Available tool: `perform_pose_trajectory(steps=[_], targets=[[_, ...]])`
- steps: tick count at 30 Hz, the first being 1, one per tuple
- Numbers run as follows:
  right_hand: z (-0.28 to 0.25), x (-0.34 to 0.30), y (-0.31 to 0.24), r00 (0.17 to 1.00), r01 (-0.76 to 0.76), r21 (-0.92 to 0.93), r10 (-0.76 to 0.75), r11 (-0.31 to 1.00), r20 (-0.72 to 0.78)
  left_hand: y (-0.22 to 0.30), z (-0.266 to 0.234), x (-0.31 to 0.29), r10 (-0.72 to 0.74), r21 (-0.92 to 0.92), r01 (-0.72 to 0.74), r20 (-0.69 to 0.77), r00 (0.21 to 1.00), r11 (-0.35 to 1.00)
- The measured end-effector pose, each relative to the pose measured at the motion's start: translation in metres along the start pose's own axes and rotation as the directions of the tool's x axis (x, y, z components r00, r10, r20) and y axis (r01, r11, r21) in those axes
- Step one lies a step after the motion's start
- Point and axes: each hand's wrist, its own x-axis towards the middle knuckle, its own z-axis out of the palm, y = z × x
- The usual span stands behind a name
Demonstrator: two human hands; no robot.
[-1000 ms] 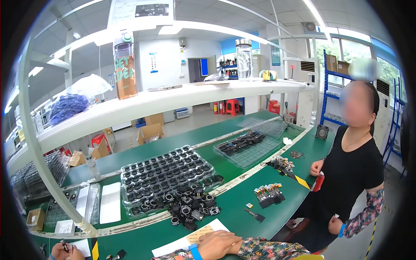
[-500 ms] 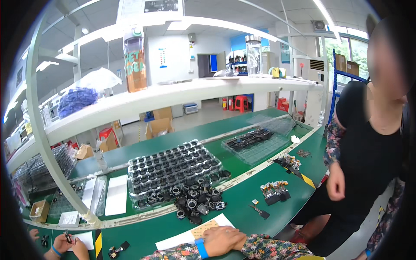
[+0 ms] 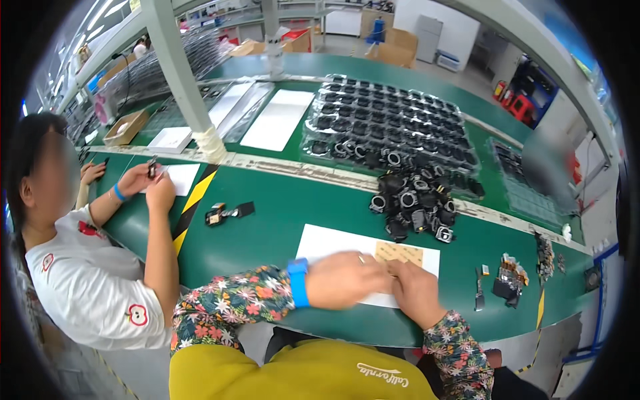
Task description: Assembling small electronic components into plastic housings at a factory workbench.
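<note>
My left hand (image 3: 347, 279), with a blue band at its wrist, is over a white sheet (image 3: 319, 245) on the green bench. Motion smears its fingers, so their hold cannot be read. Close beside it, my right hand (image 3: 419, 293) has its fingers bent and drawn together at the lower edge of a tan sheet of adhesive backing (image 3: 403, 253). Whatever may be between those fingertips is too small or hidden. Beyond the sheet lies a heap of black and silver ring-shaped parts (image 3: 413, 197). Small parts with flat black ends (image 3: 509, 283) sit to the right.
A clear tray of black parts (image 3: 393, 117) stands behind the heap. To my left, a co-worker (image 3: 93, 267) holds a small part. Near them lies a small module with a black tab (image 3: 229, 213). Yellow-black tape (image 3: 195, 208) marks the bench. A white post (image 3: 177, 73) rises behind.
The view has swung left and down, bringing in the co-worker. My hands, one resting over the other before, are now side by side at the tan sheet. The person standing at right is out of view.
</note>
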Motion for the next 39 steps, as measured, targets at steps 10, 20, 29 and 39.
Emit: perform_pose_trajectory(steps=[10, 20, 29, 39], targets=[[-0.006, -0.018, 0.001, 0.998, -0.063, 0.061, 0.065, 0.996, -0.016, -0.081, -0.01, 0.017, -0.409, 0.013, 0.412, -0.094, 0.908, 0.911], [-0.026, -0.018, 0.019, 0.967, -0.131, 0.105, 0.15, 0.986, -0.204, -0.103, 0.031, 0.056, -0.411, 0.116, 0.424, -0.124, 0.903, 0.898], [-0.072, -0.081, 0.053, 0.688, -0.645, -0.118, 0.505, 0.755, -0.522, -0.116, 0.017, 0.046, -0.442, 0.118, 0.476, -0.232, 0.866, 0.871], [-0.071, -0.099, 0.074, 0.702, -0.683, -0.266, 0.51, 0.68, -0.498, -0.079, -0.012, 0.064, -0.676, -0.88, 0.446, 0.229, 0.7, 0.163]])
